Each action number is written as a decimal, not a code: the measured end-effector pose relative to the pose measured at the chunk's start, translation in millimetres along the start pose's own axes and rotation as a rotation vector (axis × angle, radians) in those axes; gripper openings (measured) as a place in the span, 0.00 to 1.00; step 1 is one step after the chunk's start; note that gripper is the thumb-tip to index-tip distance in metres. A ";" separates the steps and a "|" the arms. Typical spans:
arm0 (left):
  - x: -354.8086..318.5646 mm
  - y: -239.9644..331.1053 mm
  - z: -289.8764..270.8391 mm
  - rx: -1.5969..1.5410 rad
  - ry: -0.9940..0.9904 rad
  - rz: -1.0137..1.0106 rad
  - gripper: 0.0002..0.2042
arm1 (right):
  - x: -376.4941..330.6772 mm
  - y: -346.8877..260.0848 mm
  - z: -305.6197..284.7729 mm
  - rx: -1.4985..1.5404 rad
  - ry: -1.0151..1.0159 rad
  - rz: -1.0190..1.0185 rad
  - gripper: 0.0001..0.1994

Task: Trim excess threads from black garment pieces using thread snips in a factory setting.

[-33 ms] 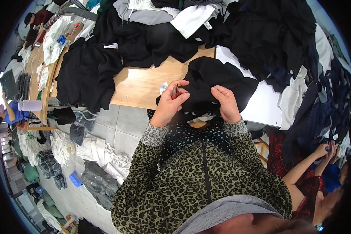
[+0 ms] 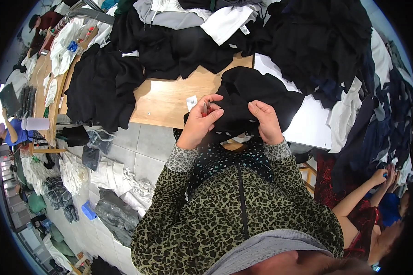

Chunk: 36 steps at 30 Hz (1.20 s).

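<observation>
Head: left hand [image 2: 199, 123], holding tool [image 2: 205, 108], and right hand [image 2: 269, 123] pinch garment [image 2: 254, 85] across tabletop edge [image 2: 158, 123].

Two bare hands [image 2: 195, 128] [image 2: 270, 123] are holding one black fabric garment [image 2: 257, 85] and one red metal-tipped tool [image 2: 209, 109], one white rectangular label [image 2: 191, 101] showing beside the left.

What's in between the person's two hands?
Black cloth lies between the left hand and the right hand. The head view shows it.
</observation>
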<state>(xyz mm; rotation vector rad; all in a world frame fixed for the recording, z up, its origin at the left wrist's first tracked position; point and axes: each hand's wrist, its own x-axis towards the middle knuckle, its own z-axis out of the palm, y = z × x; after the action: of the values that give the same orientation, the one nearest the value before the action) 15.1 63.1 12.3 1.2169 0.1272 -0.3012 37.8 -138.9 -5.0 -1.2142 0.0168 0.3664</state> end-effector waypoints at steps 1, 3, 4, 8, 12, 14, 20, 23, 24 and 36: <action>-0.3 0.7 0.3 0.000 0.001 0.000 0.16 | 0.2 0.3 -0.3 -0.003 -0.005 0.000 0.09; -0.9 2.0 0.9 0.011 0.002 -0.013 0.16 | -0.6 -1.8 1.7 -0.002 -0.003 0.002 0.09; -1.0 2.6 1.2 0.011 0.002 -0.013 0.16 | -0.9 -2.5 2.3 -0.001 -0.001 0.002 0.09; -0.5 3.1 1.5 -0.001 -0.017 -0.024 0.16 | -0.9 -2.1 0.2 0.007 -0.027 0.000 0.09; 1.2 1.5 1.2 0.017 -0.035 -0.014 0.17 | -0.9 -3.9 0.7 0.020 -0.036 0.020 0.09; 1.3 0.7 0.7 0.018 -0.031 -0.016 0.18 | -0.9 -3.9 0.5 0.021 -0.042 0.023 0.09; 1.8 0.0 0.2 0.019 -0.046 -0.011 0.20 | -1.0 -2.1 -0.8 0.012 -0.029 0.033 0.08; 1.8 0.3 -0.3 0.027 -0.058 -0.009 0.20 | -1.7 -2.4 -2.1 -0.024 -0.024 0.033 0.08; 1.5 0.8 -0.4 0.026 -0.061 -0.011 0.20 | -1.7 -3.4 -2.5 -0.043 -0.032 0.042 0.08; -2.8 4.5 6.5 0.183 -0.069 0.074 0.20 | -5.4 -14.2 2.1 -0.695 0.021 -0.473 0.09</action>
<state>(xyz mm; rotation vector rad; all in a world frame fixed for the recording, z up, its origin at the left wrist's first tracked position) 13.4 58.9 19.3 1.3874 -0.0058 -0.2946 36.4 -142.7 9.9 -1.8512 -0.4031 -0.0740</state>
